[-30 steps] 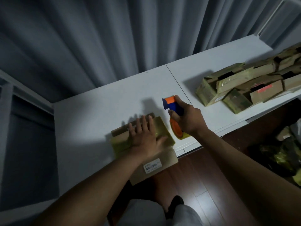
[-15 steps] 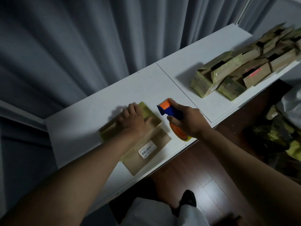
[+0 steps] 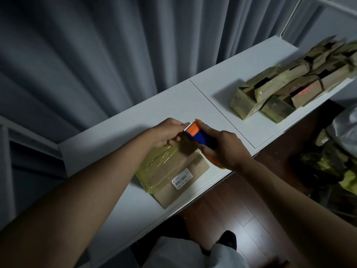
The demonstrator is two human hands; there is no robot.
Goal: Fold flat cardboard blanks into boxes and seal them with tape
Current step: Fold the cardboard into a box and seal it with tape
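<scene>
At centre frame one cardboard box (image 3: 174,172) lies flat on the white table (image 3: 108,144), part wrapped in yellowish tape, one barcode label (image 3: 182,181) on top. My left hand (image 3: 168,133) hovers above its far end, fingers curled, pinching at the toothed edge of the one tape dispenser (image 3: 201,139); my right hand (image 3: 225,149) grips its blue handle. Upper right, a pile of finished boxes (image 3: 286,88), too jumbled to count
</scene>
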